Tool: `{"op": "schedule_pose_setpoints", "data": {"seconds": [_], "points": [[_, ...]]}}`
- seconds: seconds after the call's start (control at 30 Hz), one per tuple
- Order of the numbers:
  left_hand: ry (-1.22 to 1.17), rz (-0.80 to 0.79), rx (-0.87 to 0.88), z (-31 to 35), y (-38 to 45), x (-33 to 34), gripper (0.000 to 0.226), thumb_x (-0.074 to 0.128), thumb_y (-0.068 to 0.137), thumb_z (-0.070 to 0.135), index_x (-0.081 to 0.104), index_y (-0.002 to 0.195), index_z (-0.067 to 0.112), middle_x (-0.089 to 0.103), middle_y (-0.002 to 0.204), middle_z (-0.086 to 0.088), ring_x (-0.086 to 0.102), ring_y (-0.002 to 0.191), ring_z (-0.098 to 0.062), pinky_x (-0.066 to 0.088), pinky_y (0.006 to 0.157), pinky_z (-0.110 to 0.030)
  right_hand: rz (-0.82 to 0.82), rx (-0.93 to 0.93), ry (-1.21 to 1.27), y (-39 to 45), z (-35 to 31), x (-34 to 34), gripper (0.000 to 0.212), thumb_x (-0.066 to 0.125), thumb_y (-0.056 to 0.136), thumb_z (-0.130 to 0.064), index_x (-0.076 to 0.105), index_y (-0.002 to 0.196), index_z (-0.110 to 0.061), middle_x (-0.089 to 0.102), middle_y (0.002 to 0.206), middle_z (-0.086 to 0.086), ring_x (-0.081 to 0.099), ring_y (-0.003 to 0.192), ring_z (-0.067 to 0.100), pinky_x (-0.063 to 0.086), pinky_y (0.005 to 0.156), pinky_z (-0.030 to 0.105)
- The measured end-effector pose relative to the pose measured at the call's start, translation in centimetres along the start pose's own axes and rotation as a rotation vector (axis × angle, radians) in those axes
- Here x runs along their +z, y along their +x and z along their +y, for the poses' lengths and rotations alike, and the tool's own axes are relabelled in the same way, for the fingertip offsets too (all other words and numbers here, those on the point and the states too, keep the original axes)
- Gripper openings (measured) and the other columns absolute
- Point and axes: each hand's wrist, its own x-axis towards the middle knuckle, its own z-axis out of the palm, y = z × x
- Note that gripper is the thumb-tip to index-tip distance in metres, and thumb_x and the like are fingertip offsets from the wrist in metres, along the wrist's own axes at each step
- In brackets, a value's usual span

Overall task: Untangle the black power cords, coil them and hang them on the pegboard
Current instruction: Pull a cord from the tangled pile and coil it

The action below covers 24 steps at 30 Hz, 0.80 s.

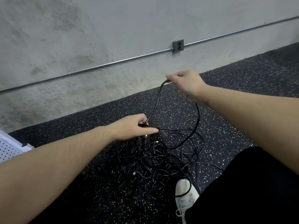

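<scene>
A tangled pile of black power cords [145, 165] lies on the dark speckled floor in front of me. My left hand [132, 126] is low over the pile's far edge and pinches one black cord [156, 102] where it leaves the tangle. That same cord rises to my right hand [186, 81], which holds it raised near the wall. A second stretch of it loops down from the right hand back into the pile. A corner of the white pegboard [8, 147] shows at the left edge.
A grey concrete wall carries a metal conduit [97, 67] and a grey outlet box [178, 45]. My white shoe [184, 194] and black trouser leg [250, 183] are at the lower right, with a cord lying over the shoe.
</scene>
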Motion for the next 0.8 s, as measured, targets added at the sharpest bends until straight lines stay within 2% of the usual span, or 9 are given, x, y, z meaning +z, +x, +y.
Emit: {"op": "schedule_pose_setpoints", "data": {"seconds": [0.1,0.2,0.33,0.4,0.47,0.53,0.63,0.7,0.8], "points": [[-0.039,0.160,0.036,-0.8,-0.1,-0.1,0.054,0.055,0.082,0.079,0.052,0.085,0.024,0.051,0.073,0.009,0.044,0.064,-0.010,0.039,0.065,-0.030,-0.012,0.044,-0.281,0.4,1.4,-0.7,0.026,0.055,0.103,-0.039,0.066,0.094,-0.017,0.049,0.058,-0.002,0.031,0.037,0.006,0.024,0.034,0.017],[-0.200,0.323,0.044,-0.2,-0.1,0.0,0.073,0.034,0.082,0.090,0.064,0.089,0.024,0.055,0.075,0.009,0.052,0.068,-0.013,0.046,0.069,-0.032,-0.140,0.097,-0.549,0.7,2.8,-0.9,0.028,0.053,0.105,-0.035,0.067,0.115,-0.013,0.062,0.076,0.002,0.038,0.043,0.009,0.031,0.035,0.018],[-0.558,0.512,-0.100,1.0,1.3,-0.7,0.079,0.017,0.097,0.076,0.060,0.072,0.015,0.043,0.063,0.009,0.045,0.067,-0.019,0.047,0.080,-0.041,-0.380,0.174,-0.734,0.2,3.9,-0.6,0.033,0.050,0.106,-0.026,0.059,0.137,-0.020,0.064,0.108,0.006,0.055,0.053,0.015,0.049,0.042,0.023],[-0.695,0.525,-0.142,1.5,1.8,-0.3,0.069,0.025,0.099,0.074,0.048,0.066,0.018,0.040,0.061,0.007,0.040,0.061,-0.016,0.044,0.076,-0.041,-0.544,0.188,-0.757,-0.1,3.9,-0.1,0.036,0.050,0.106,-0.021,0.054,0.142,-0.027,0.066,0.118,0.009,0.069,0.080,0.022,0.061,0.069,0.035],[-0.782,0.491,-0.144,2.1,2.1,0.0,0.062,0.032,0.099,0.072,0.043,0.068,0.020,0.037,0.060,0.006,0.037,0.055,-0.014,0.043,0.072,-0.037,-0.717,0.157,-0.757,-0.7,3.3,0.6,0.049,0.049,0.104,-0.010,0.046,0.149,-0.027,0.053,0.147,0.007,0.058,0.127,0.028,0.044,0.110,0.043],[-0.786,0.452,-0.128,2.6,2.6,0.3,0.060,0.038,0.097,0.073,0.051,0.076,0.018,0.036,0.062,0.004,0.037,0.056,-0.014,0.043,0.071,-0.036,-0.790,0.092,-0.619,-1.4,2.4,0.9,0.053,0.042,0.103,-0.002,0.043,0.151,-0.024,0.043,0.156,0.005,0.041,0.144,0.029,0.031,0.119,0.042],[-0.726,0.425,-0.121,2.7,3.4,0.4,0.075,0.046,0.084,0.085,0.064,0.106,0.015,0.045,0.063,0.006,0.041,0.059,-0.013,0.044,0.074,-0.037,-0.673,-0.012,-0.322,-2.4,0.5,1.9,0.038,0.028,0.109,-0.026,0.060,0.129,-0.025,0.059,0.143,0.000,0.052,0.135,0.021,0.035,0.117,0.047],[-0.712,0.428,-0.128,3.0,3.6,0.4,0.082,0.044,0.078,0.089,0.065,0.108,0.016,0.057,0.072,0.003,0.045,0.064,-0.013,0.044,0.075,-0.039,-0.625,0.057,-0.063,-2.4,-0.5,2.9,0.050,0.026,0.108,-0.043,0.068,0.116,-0.017,0.070,0.126,0.002,0.061,0.123,0.021,0.041,0.110,0.046],[-0.674,0.443,-0.104,3.3,4.0,0.4,0.047,0.037,0.104,0.060,0.056,0.098,0.018,0.053,0.073,0.005,0.043,0.069,-0.015,0.041,0.074,-0.038,-0.560,0.079,0.061,-2.2,-1.0,3.6,0.046,0.040,0.106,-0.051,0.065,0.101,-0.013,0.076,0.097,0.004,0.071,0.095,0.017,0.054,0.094,0.037]]}}
